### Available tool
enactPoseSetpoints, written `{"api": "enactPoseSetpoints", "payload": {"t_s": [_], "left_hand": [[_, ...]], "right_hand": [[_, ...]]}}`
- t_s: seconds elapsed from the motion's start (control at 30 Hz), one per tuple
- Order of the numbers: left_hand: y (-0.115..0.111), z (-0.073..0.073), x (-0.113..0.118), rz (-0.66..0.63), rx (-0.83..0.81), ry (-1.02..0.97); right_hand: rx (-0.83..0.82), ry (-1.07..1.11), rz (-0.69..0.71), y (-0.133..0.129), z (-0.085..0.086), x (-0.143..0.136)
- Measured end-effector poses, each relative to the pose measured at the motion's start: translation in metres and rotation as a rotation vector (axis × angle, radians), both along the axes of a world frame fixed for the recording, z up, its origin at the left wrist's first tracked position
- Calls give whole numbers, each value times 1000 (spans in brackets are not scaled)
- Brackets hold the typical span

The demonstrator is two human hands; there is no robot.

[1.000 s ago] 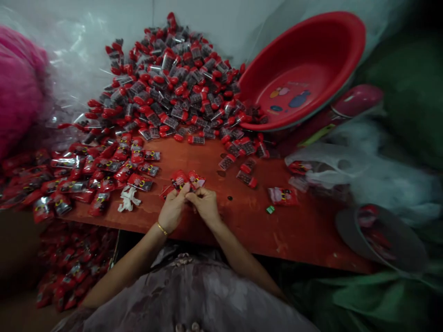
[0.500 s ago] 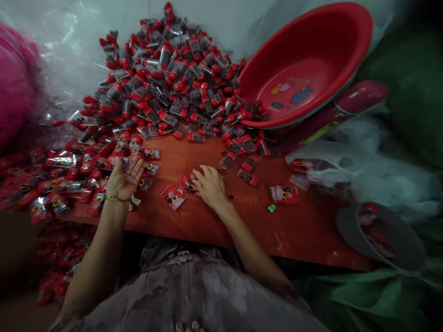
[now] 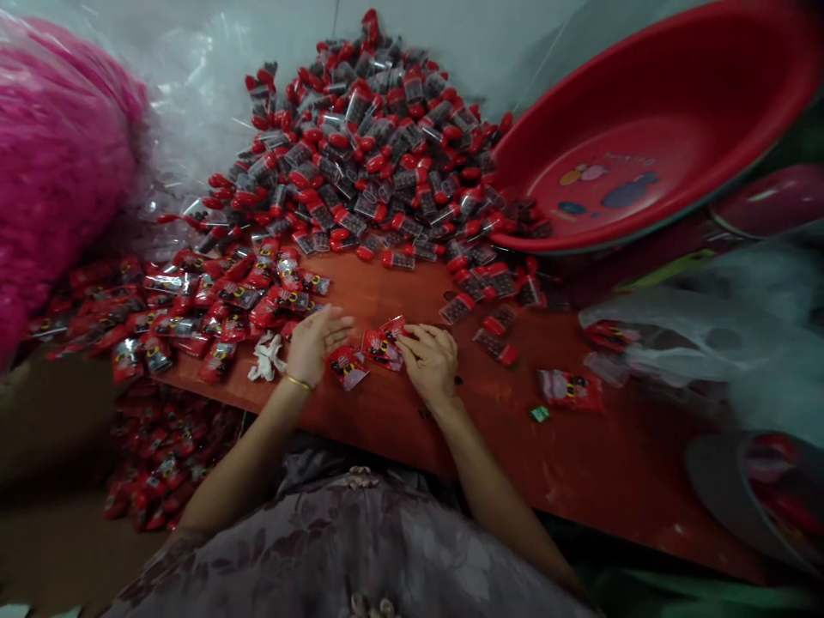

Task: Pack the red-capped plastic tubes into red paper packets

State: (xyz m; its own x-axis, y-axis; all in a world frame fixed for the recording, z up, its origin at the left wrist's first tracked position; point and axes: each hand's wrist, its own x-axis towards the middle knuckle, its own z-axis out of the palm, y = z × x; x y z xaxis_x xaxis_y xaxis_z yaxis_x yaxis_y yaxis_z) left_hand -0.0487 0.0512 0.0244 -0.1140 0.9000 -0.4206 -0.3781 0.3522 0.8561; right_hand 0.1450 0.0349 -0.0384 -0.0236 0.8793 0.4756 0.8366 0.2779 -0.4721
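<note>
My left hand [image 3: 312,345], with a bracelet at the wrist, is open with nothing in it, its fingers stretched to the right over the table. Just beyond its fingertips, a flat red printed packet [image 3: 348,367] lies on the tabletop. My right hand [image 3: 433,359] is closed, pinching the right edge of another red printed packet [image 3: 381,347] between thumb and fingers. Left of my left hand are a crumpled white item [image 3: 266,357] and a heap of filled red packets [image 3: 219,305].
Small clear bottles with red caps [image 3: 360,146] form a large pile at the back. Beside it leans a red basin [image 3: 618,197]. A pink bag [image 3: 57,154] stands at left. A packet [image 3: 572,390] and a grey container [image 3: 721,489] are at right; more packets [image 3: 160,463] lie below the table.
My left hand has moved right, from the packet heap toward the flat packets, uncovering the white item. My right hand has closed on a packet's edge. The view has shifted left.
</note>
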Motion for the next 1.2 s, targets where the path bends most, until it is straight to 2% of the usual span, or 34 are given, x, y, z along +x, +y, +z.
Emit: {"api": "enactPoseSetpoints", "payload": {"t_s": [0.07, 0.13, 0.2, 0.23, 0.33, 0.47, 0.57, 0.7, 0.87, 1.1, 1.2], "left_hand": [[-6, -5, 16, -77, 218, 355], [-11, -10, 31, -186, 354, 659], [-11, -15, 42, -283, 387, 826], [-9, -18, 46, -322, 386, 843], [0, -29, 53, -397, 386, 695], [11, -38, 56, -353, 376, 543], [13, -34, 58, -309, 344, 471], [13, -23, 62, -253, 311, 364], [14, -24, 64, -247, 306, 347], [18, -37, 61, -242, 219, 316], [26, -41, 53, -241, 228, 420]], "right_hand": [[37, 116, 12, -1, 2, 2], [52, 232, 44, -3, 5, 2], [59, 337, 69, -5, 7, 1], [64, 382, 69, -6, 9, 0], [75, 472, 44, -7, 11, -2], [16, 512, -19, -6, 11, -1], [-104, 555, -111, -4, 9, 0], [-259, 675, -97, 1, 12, 0], [-283, 781, -100, 8, 18, -2], [-254, 874, -105, 18, 10, -2], [-253, 858, -139, 21, 11, 2]]}}
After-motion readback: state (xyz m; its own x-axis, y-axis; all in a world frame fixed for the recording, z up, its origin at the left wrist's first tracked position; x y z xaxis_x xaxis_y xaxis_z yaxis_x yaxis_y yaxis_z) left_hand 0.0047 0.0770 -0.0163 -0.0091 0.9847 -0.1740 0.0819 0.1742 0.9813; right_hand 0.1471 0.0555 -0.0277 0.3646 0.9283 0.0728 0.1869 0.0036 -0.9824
